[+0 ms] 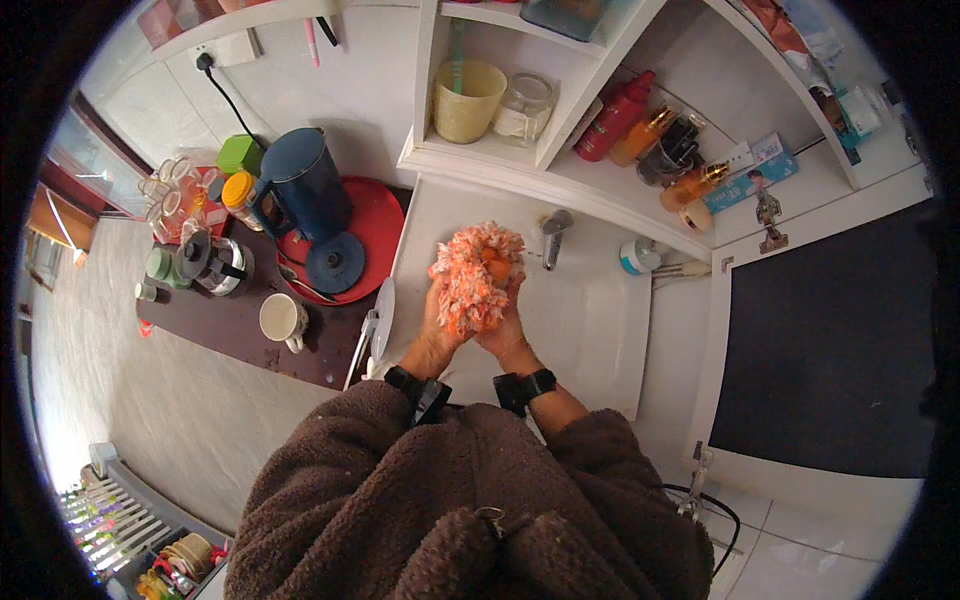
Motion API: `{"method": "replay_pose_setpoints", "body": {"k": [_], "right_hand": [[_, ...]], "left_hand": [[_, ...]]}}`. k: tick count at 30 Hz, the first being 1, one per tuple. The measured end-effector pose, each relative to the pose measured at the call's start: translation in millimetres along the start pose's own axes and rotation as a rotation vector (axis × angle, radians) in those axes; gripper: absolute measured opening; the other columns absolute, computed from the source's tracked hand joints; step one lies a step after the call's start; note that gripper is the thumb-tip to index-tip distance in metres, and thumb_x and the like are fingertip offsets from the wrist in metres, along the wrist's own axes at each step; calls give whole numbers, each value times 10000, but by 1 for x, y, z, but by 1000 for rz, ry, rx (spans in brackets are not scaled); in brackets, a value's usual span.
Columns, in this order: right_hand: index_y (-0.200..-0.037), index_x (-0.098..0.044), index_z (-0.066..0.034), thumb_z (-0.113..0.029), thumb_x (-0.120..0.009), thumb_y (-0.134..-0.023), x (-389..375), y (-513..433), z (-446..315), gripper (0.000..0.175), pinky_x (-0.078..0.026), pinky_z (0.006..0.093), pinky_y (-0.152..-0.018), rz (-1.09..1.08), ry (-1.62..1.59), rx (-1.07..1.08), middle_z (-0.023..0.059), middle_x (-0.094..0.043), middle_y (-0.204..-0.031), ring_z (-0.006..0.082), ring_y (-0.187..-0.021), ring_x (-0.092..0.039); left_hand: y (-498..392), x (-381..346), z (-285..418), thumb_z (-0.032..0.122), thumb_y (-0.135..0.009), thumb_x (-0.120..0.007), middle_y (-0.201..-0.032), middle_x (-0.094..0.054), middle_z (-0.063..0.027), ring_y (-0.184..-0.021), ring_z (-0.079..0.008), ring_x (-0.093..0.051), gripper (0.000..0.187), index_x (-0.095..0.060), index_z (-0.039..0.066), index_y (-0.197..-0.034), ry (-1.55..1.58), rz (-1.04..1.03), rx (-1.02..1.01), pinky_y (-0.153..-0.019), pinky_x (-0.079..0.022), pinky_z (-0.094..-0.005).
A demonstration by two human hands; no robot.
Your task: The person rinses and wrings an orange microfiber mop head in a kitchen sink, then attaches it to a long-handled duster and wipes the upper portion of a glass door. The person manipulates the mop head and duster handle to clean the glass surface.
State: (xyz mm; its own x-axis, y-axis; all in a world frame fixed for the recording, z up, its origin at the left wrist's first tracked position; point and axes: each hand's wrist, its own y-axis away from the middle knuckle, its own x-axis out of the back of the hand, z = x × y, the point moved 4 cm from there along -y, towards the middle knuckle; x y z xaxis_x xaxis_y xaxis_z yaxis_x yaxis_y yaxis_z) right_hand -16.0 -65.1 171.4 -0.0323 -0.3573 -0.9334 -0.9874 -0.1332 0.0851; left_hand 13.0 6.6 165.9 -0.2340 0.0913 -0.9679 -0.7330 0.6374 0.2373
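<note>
Both my hands hold a bunched orange and white shaggy cloth [474,281] over a white washbasin [585,330]. My left hand [436,319] grips its left side and my right hand [508,319] its right side; the cloth covers most of my fingers. A dark strap is around each wrist. Just beyond the cloth, to its right, stands the metal faucet [553,238].
Left of the basin, a dark table holds a blue kettle [307,176] on a red tray [382,217], a mug [283,319] and a glass pot [225,266]. White shelves with bottles rise behind the basin. An open cabinet door [825,337] stands at the right.
</note>
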Motion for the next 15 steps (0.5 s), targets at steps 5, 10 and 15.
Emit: {"method": "replay_pose_setpoints", "body": {"k": [5,10,15], "right_hand": [[-1442,-256,-126,-769,-444,-743,-42,-18,-23,969,-349,514,-1046,-141,36,48,160,-377,-1425,383,-1273,-404],[-1469,-199,-130,-674,-614,-717,-45,-46,-53,1017,-349,543,-1036,-430,86,-24,163,-463,-1349,425,-1255,-417],[-1472,-178,-142,-529,-764,-677,-31,-44,-55,1061,-423,505,-979,-350,239,-232,134,-472,-1351,405,-1261,-417]], "left_hand": [[13,-6,-9,374,-934,-439,-1176,-586,-164,-1033,-340,-588,492,-456,51,-1304,102,-238,93,-883,-493,-526],[29,-21,-10,421,-916,-465,-1051,-521,-89,-849,-217,-512,502,-475,62,-1266,192,-300,445,-752,-417,-356],[29,-29,-18,504,-893,-507,-951,-539,-63,-784,-186,-503,505,-512,105,-1203,243,-349,585,-688,-407,-344]]}}
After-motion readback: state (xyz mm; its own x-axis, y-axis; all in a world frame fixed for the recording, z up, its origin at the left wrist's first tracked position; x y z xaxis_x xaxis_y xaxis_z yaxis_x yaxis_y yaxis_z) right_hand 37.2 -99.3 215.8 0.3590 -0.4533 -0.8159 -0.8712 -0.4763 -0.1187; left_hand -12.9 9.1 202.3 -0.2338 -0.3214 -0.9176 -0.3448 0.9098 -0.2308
